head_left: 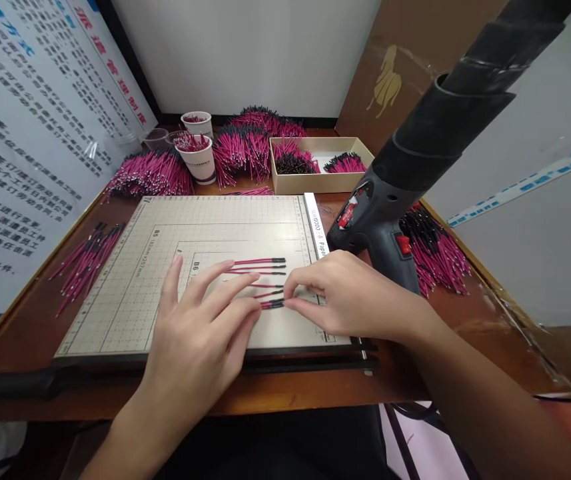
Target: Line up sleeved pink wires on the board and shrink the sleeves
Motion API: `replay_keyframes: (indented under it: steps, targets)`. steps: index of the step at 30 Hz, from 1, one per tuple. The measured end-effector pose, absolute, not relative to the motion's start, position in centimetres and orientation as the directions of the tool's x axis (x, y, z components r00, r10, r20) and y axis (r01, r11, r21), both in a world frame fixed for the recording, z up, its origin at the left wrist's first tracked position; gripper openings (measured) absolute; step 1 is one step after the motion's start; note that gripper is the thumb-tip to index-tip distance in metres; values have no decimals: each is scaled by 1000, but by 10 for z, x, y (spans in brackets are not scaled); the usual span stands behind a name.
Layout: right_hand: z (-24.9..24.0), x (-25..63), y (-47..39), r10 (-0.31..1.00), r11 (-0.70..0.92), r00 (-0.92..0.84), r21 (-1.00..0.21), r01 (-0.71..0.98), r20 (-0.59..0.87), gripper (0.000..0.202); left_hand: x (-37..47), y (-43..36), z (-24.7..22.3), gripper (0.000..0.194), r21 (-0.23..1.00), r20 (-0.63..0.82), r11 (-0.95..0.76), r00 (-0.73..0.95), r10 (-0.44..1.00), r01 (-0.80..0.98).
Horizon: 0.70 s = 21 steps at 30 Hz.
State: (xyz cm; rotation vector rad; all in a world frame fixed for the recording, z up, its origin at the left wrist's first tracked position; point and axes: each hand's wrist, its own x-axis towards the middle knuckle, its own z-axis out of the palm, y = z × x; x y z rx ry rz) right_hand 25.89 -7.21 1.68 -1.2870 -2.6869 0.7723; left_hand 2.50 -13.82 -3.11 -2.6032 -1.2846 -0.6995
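Several short pink wires with black sleeved ends (260, 261) lie in a loose row on the beige paper trimmer board (225, 217). My left hand (200, 320) rests over the wires' left ends with its fingers spread, the fingertips touching them or just above; it hides part of the row. At the other side, my right hand (332, 293) has thumb and index finger drawn together at the black ends of the nearest wires (272, 304). The fingertips partly cover those ends.
A black heat gun (385, 213) stands at the right beside a wire bundle (438, 253). Behind the board are wire heaps (242, 150), paper cups (199, 163) and a shallow box (292, 183). More wires (88, 263) lie left; the trimmer's black handle (10, 385) runs along the front.
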Motion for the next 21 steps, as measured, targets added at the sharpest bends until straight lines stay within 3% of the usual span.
replay_keyframes:
  steps: [3, 8, 12, 14, 17, 21]
  targets:
    - [15, 259, -71, 781, 506, -613, -456, 732, -118, 10, 29, -132, -28, 12, 93, 467, -579, 478, 744, 810]
    - [19, 264, -69, 860, 441, -509, -442, 781, -42, 12, 26, -111, -16, 46, 162, 307, -580, 517, 799, 799]
    - [19, 264, -68, 893, 396, -450, -445, 803, -17, 18, 25, -96, -5, 35, 257, 153, -550, 529, 835, 794]
    - [18, 264, -67, 906, 368, -424, -473, 800, -12, 21, 30, -93, 2, 29, 222, 94, -536, 529, 843, 815]
    - [16, 264, -66, 923, 338, -383, -507, 793, 16, 24, 45, -91, 19, 22, 70, -1, -485, 486, 874, 872]
    - [16, 265, -67, 938, 317, -343, -523, 791, 48, 31, 66, -81, 42, 27, -103, -166, -417, 398, 902, 903]
